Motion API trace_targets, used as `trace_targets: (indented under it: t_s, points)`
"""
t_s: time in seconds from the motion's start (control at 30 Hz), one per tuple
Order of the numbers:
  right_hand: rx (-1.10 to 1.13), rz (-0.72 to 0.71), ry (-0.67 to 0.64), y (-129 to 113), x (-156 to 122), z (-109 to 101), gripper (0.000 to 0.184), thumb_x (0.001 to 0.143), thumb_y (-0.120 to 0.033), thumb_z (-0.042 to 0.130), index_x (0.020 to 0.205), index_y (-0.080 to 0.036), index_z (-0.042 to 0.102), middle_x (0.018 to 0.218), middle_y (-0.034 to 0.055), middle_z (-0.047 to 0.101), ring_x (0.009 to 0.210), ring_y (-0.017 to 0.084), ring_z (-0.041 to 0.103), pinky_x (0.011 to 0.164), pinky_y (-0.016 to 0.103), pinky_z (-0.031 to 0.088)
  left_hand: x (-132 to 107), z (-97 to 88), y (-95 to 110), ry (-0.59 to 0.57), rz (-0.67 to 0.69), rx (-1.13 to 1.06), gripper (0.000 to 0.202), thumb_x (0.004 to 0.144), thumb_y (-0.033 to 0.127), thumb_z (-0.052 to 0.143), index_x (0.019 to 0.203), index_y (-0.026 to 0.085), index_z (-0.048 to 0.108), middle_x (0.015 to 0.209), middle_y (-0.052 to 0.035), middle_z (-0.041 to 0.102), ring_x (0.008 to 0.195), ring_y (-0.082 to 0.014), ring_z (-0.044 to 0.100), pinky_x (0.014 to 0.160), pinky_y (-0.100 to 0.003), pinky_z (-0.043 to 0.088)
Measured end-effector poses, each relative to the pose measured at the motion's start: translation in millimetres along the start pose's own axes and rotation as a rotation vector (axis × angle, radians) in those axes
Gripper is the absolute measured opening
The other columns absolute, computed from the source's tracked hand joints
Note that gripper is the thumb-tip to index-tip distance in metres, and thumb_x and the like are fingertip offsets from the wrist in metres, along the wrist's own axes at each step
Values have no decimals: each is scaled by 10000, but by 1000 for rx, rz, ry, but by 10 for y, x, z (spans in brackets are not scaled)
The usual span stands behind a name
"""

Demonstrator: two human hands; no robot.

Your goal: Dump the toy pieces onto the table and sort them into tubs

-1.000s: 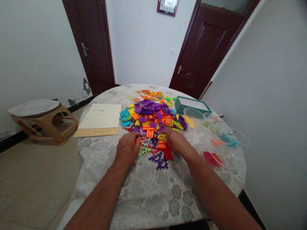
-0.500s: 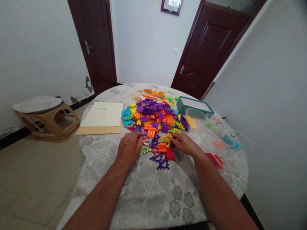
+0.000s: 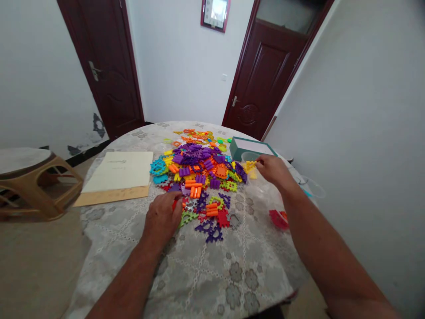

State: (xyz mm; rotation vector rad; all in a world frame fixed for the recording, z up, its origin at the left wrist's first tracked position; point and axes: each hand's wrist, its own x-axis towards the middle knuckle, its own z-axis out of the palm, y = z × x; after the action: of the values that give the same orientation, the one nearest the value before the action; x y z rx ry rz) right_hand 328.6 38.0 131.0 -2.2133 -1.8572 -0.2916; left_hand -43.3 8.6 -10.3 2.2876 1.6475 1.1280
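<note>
A heap of coloured plastic building pieces (image 3: 199, 166) in purple, orange, yellow, blue and green lies in the middle of a round table (image 3: 199, 266) with a patterned grey cloth. My left hand (image 3: 162, 218) rests at the heap's near edge, fingers curled over a red piece. My right hand (image 3: 272, 168) is stretched out to the right and pinches a yellow piece (image 3: 249, 166) over a clear plastic bowl (image 3: 249, 157).
A teal box (image 3: 251, 147) stands behind the bowl. More clear bowls (image 3: 312, 186) and red pieces (image 3: 279, 218) sit at the table's right rim. A cream booklet on a brown envelope (image 3: 116, 170) lies to the left. A stool (image 3: 31, 177) stands on the floor; two dark doors behind.
My right hand has left the near edge of the heap and swung right and away with a yellow piece to the clear bowl. My left hand has stayed put. The view shifted.
</note>
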Motion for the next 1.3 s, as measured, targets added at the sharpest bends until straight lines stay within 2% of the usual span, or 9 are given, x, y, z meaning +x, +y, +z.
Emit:
trace_targets:
  t_s: [0.1, 0.2, 0.3, 0.4, 0.47, 0.63, 0.83, 1.03, 1.3]
  points:
    - [-145, 162, 41, 176, 289, 13, 337, 958, -217, 547, 1215, -157, 757, 1163, 172, 764, 1058, 276, 707, 896, 347, 493, 4, -22, 26, 5, -8, -10, 328, 948, 327, 475, 1104, 182, 726, 1100, -120, 779, 1055, -296, 699, 1021, -449, 522]
    - [-139, 167, 83, 156, 303, 30, 425, 964, -207, 548, 1366, -153, 676, 1211, 198, 748, 1101, 299, 704, 936, 385, 500, 14, -46, 44, 16, -70, -40, 338, 948, 331, 480, 1112, 177, 732, 1100, -119, 780, 1060, -286, 707, 1022, -427, 528]
    - [53, -14, 36, -87, 26, 78, 378, 974, -229, 560, 1321, -163, 693, 1158, 157, 770, 1044, 273, 718, 924, 368, 509, 22, -63, 45, 17, -139, -80, 345, 950, 332, 485, 1135, 184, 735, 1133, -104, 781, 1071, -270, 713, 1023, -405, 532]
    - [306, -298, -154, -466, -420, 230, 257, 967, -252, 589, 1161, -207, 751, 1096, 92, 784, 969, 225, 719, 887, 328, 515, 21, -75, 45, 18, -194, -105, 344, 950, 333, 490, 1146, 197, 738, 1146, -88, 782, 1066, -257, 717, 1021, -392, 534]
    - [354, -394, -233, -716, -714, 380, 226, 964, -264, 604, 1132, -224, 751, 1100, 85, 775, 987, 225, 708, 891, 329, 511, 17, -86, 49, 14, -218, -114, 348, 950, 338, 491, 1151, 199, 739, 1143, -85, 785, 1055, -255, 720, 1013, -391, 539]
    - [241, -399, -287, -1075, -1111, 673, 226, 988, -321, 593, 1141, -200, 708, 1148, 125, 706, 1043, 242, 665, 873, 324, 476, 25, -112, 53, 5, -233, -118, 364, 950, 366, 484, 1141, 195, 741, 1136, -87, 788, 1049, -262, 725, 997, -400, 546]
    - [369, -414, -310, -1062, -1147, 812, 126, 991, -300, 609, 1042, -206, 675, 1043, 70, 671, 933, 189, 618, 801, 286, 411, 42, -101, 27, -3, -208, -78, 358, 952, 389, 479, 1117, 216, 745, 1111, -74, 792, 1012, -262, 737, 959, -400, 564]
    - [617, -378, -235, -1070, -1156, 898, 75, 982, -276, 617, 962, -204, 627, 925, 29, 686, 840, 166, 610, 753, 271, 395, 19, -68, 33, 32, -45, -68, 330, 962, 402, 510, 1122, 213, 729, 1123, -84, 781, 1004, -252, 732, 969, -393, 562]
    - [874, -371, -115, -1171, -1239, 879, 157, 1010, -340, 584, 1126, -232, 585, 894, -7, 696, 725, 150, 607, 685, 255, 407, -32, -103, 177, -55, 254, -174, 349, 935, 478, 666, 1171, 224, 710, 1098, -83, 784, 1013, -244, 728, 927, -373, 571]
